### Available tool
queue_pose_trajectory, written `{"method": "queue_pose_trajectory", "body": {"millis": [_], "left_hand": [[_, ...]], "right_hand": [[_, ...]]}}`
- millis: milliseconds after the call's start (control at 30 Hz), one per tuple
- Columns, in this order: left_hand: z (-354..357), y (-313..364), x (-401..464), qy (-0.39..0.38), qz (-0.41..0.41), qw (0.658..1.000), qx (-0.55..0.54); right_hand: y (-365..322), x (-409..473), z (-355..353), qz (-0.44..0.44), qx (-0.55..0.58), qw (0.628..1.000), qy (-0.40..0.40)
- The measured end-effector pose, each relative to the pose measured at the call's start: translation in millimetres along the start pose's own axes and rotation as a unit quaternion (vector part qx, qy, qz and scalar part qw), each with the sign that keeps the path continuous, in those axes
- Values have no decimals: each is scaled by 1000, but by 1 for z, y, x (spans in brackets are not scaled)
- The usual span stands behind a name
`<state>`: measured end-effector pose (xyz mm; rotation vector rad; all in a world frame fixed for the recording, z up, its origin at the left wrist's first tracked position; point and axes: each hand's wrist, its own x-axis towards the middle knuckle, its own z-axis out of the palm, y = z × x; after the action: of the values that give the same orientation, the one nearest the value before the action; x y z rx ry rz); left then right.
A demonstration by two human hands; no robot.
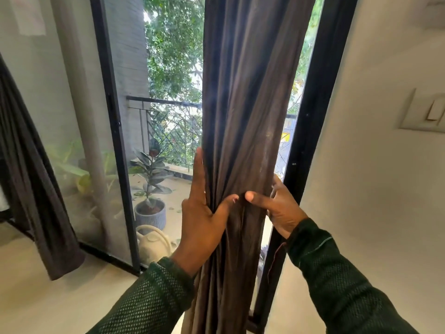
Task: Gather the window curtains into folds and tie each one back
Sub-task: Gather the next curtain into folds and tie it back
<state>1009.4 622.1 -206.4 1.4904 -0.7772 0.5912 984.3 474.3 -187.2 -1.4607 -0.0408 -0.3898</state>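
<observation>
Squeezing one gathered curtain point(243, 131): left hand point(202, 213) spread against it, right hand point(281, 208) gripping; second curtain point(31, 169) left.

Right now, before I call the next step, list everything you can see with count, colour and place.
curtain: one, dark brown, centre, bunched in folds
second curtain: one, dark brown, far left, hanging at a slant
door frame: one, black, right of the bunched curtain
railing: one, black, on the balcony
potted plant: one, green leaves in a grey pot, balcony floor
watering can: one, cream, behind the glass near the floor
wall switch: one, off-white, right wall
left hand: fingers straight along the curtain's left edge, thumb pressing the front
right hand: gripping the curtain's right edge
</observation>
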Motion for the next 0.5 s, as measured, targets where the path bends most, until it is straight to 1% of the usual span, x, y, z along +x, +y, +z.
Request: {"method": "queue_pose_trajectory", "body": {"millis": [33,100,200,267,333,400,500], "left_hand": [[0,2,1,-10,-2,1000,-12],[-5,4,2,-27,-40,997,-59],[-11,5,3,-59,-147,978,-133],[-16,5,4,-86,-180,966,-163],[-21,8,6,-106,-190,960,-174],[-24,8,9,-102,-190,963,-164],[-25,10,10,-93,-172,971,-138]], "right_hand": [[-3,2,-1,14,41,999,-26],[-12,4,-1,40,84,993,-71],[-17,7,-3,56,79,990,-103],[-20,8,-4,68,76,988,-118],[-21,8,-5,78,63,986,-133],[-22,6,-4,90,49,984,-148],[-25,5,0,90,48,987,-123]]}}
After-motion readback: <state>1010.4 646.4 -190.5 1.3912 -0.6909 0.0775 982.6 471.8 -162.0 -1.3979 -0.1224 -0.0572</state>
